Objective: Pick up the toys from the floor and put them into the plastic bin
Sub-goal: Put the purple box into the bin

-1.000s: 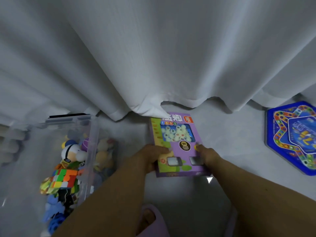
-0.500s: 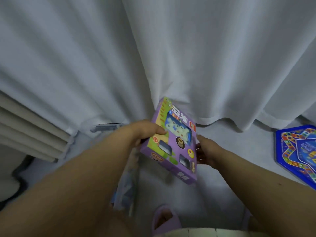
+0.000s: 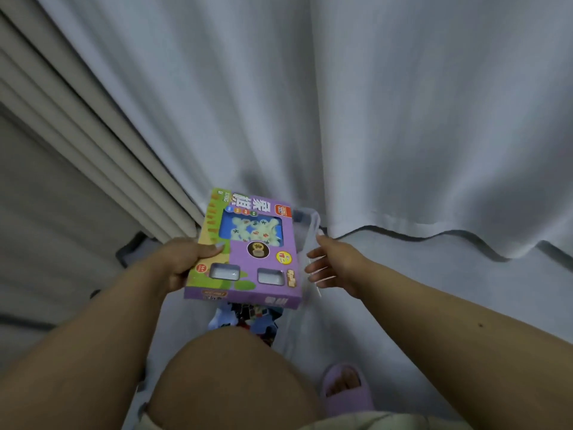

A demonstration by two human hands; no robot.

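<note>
A purple and green game box [image 3: 248, 252] with a clear window hangs flat above the clear plastic bin [image 3: 311, 223]. My left hand [image 3: 183, 262] grips the box by its left edge, thumb on top. My right hand [image 3: 333, 262] is off the box, just to its right, fingers spread and relaxed near the bin's right wall. Under the box's near edge, some dark blue and multicoloured toys [image 3: 251, 319] show inside the bin. Most of the bin is hidden by the box and my knee.
White curtains [image 3: 341, 119] hang right behind the bin. A beige ridged frame [image 3: 77, 141] runs diagonally at the left. My bare knee [image 3: 235, 377] and a purple slipper [image 3: 344, 389] are at the bottom, on the pale floor [image 3: 434, 274].
The box was lifted off the floor and carried left over the bin. My right hand let go of it; only my left hand holds it. The view swung left, losing the blue game board.
</note>
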